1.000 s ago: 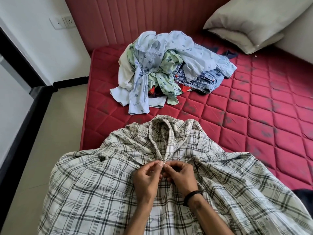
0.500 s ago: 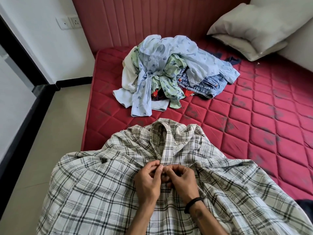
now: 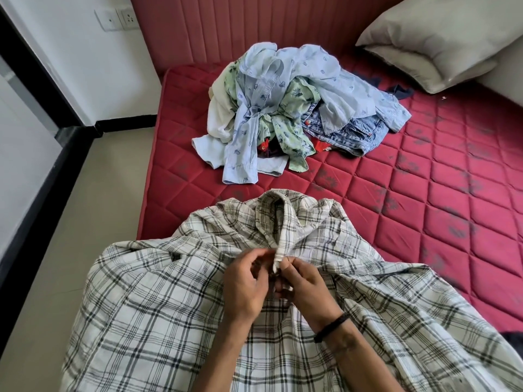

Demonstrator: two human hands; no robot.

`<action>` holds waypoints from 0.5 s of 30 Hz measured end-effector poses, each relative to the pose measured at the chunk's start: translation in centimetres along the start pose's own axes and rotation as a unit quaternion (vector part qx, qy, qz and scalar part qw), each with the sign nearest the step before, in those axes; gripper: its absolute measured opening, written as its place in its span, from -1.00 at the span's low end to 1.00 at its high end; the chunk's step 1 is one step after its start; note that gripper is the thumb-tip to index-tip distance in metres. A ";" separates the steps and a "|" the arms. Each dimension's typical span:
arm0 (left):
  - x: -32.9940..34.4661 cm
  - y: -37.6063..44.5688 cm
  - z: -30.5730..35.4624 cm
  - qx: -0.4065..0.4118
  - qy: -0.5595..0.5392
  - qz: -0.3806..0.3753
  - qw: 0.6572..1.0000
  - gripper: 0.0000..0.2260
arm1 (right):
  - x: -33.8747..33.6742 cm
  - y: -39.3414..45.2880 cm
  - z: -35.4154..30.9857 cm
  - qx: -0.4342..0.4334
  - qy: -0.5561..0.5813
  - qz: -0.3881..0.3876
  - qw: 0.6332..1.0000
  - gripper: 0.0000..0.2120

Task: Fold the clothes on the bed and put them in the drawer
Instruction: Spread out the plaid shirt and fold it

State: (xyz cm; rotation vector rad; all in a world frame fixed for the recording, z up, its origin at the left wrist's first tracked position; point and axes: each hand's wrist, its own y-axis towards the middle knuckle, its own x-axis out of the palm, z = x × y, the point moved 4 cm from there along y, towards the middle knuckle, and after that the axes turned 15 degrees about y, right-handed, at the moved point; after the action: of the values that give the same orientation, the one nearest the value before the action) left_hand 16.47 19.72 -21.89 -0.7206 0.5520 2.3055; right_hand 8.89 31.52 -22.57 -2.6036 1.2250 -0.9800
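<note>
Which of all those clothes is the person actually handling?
The plaid shirt, spread nearest the camera; both hands pinch its front placket. The rest lie untouched in the pile farther up the bed.

1. Single head view, looking forward and down across the bed (image 3: 424, 193).
2. Close to the hands at lower centre; pillow (image 3: 441, 38) far right.
3. No second view.

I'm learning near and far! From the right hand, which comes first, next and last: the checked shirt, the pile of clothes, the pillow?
1. Checked shirt: pinched in the right hand itself, at the front edge.
2. Pile of clothes: beyond the shirt, mid-mattress.
3. Pillow: farthest, in the far right corner.
</note>
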 end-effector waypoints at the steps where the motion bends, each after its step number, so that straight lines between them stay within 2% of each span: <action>1: -0.1 0.2 -0.1 0.004 -0.002 -0.005 1.000 -0.80 | 0.0 -0.1 -0.2 0.000 0.003 0.006 1.000 -0.72; 2: -0.3 0.3 -0.3 0.001 -0.005 -0.011 1.000 -0.79 | 0.0 -0.3 -0.5 -0.001 -0.011 0.018 1.000 -0.70; 4: -1.0 0.7 -0.3 0.002 0.007 0.012 1.000 -0.77 | -0.3 -0.5 -1.7 -0.021 -0.134 0.051 0.989 -0.71; 6: -2.5 2.3 0.2 0.035 0.047 0.077 0.995 -0.77 | -0.6 -0.4 -4.2 -0.091 -0.312 0.083 0.942 -0.87; 8: -3.7 5.6 0.6 0.090 0.126 0.107 0.982 -0.72 | -0.9 0.3 -8.0 -0.226 -0.408 0.124 0.876 -0.97; 9: -3.8 7.8 0.6 0.113 0.176 0.071 0.975 -0.65 | -1.2 1.1 -9.9 -0.293 -0.433 0.130 0.842 -0.92; 10: -3.3 10.2 0.5 0.131 0.226 0.000 0.965 -0.54 | -1.5 2.5 -11.8 -0.337 -0.467 0.117 0.809 -0.85; 11: -2.6 12.4 0.2 0.147 0.278 -0.084 0.945 -0.43 | -1.9 4.3 -13.1 -0.341 -0.514 0.089 0.782 -0.74; 13: -0.9 15.6 -0.8 0.167 0.365 -0.226 0.888 -0.30 | -2.0 8.2 -14.7 -0.255 -0.608 0.013 0.752 -0.46; 15: -0.1 17.6 -1.9 0.172 0.400 -0.292 0.852 -0.42 | -2.2 11.3 -14.8 -0.118 -0.672 -0.061 0.728 -0.31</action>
State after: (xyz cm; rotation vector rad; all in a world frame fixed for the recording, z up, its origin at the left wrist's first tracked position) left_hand 5.05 6.39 -19.91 -1.4326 0.9225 1.2297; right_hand -8.32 28.07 -15.99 -2.4494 0.6883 1.0833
